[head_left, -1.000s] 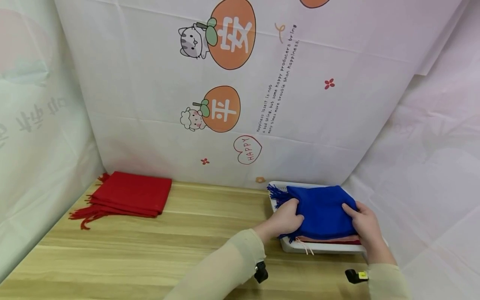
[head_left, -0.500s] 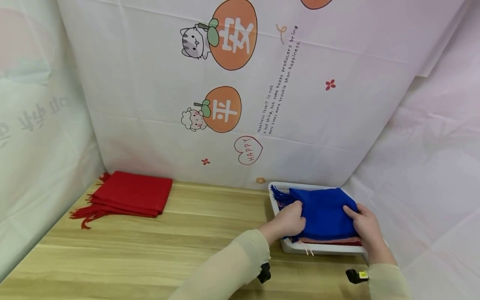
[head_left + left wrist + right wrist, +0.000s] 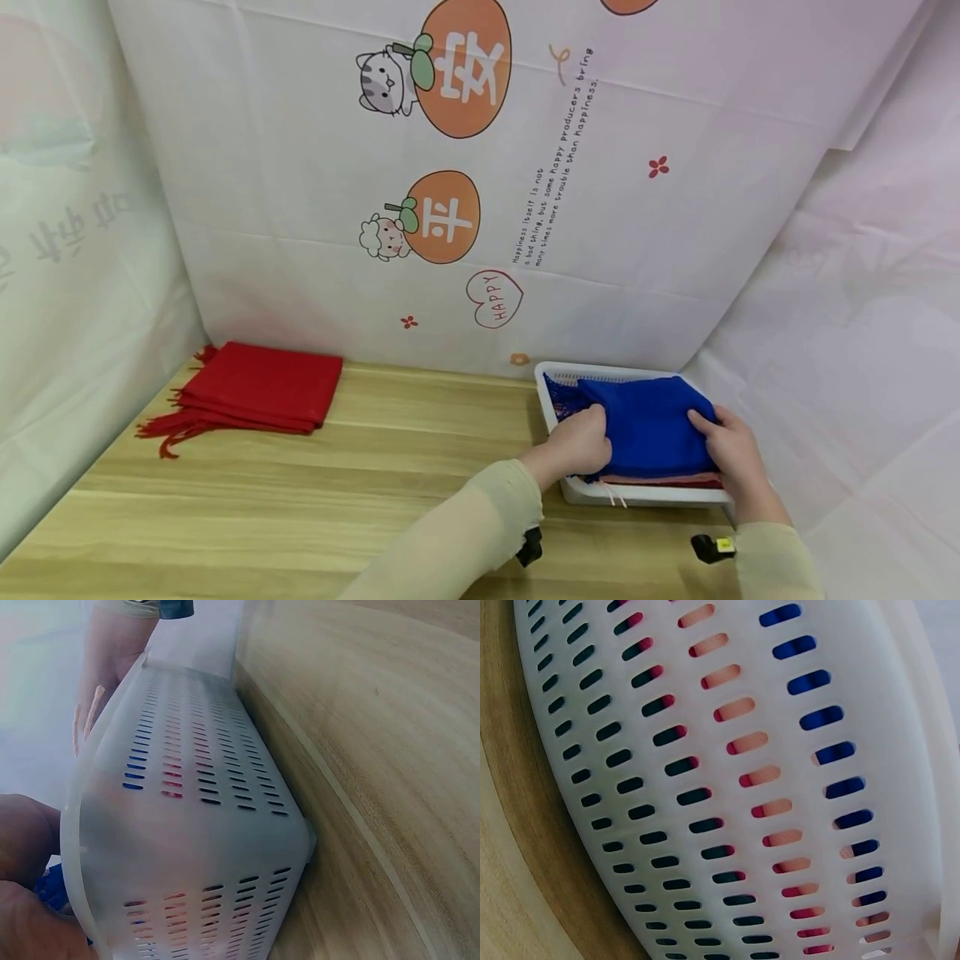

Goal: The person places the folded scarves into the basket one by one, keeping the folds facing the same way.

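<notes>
A folded blue scarf (image 3: 652, 429) with fringe at its left end lies on top of other folded cloth in a white slotted plastic basket (image 3: 645, 497). My left hand (image 3: 581, 442) grips the scarf's left end, fingers curled into the cloth above the basket's rim. At the right end my right hand (image 3: 733, 454) holds the scarf, thumb on top; its other fingers are hidden. Pink and dark red folded cloth (image 3: 667, 481) shows under the blue at the front edge. In the left wrist view, a bit of blue cloth (image 3: 52, 887) shows by my left fingers.
A folded red scarf (image 3: 262, 387) with fringe lies at the table's far left. Wood-grain table (image 3: 337, 500) stretches between it and the basket. Printed white cloth (image 3: 337, 208) hangs behind, with more on both sides. Pale pink strands (image 3: 615, 494) hang over the basket's front rim.
My left hand has moved slightly right, and the blue fringe has dropped from over the left rim to inside the basket. My right hand stays nearly in place.
</notes>
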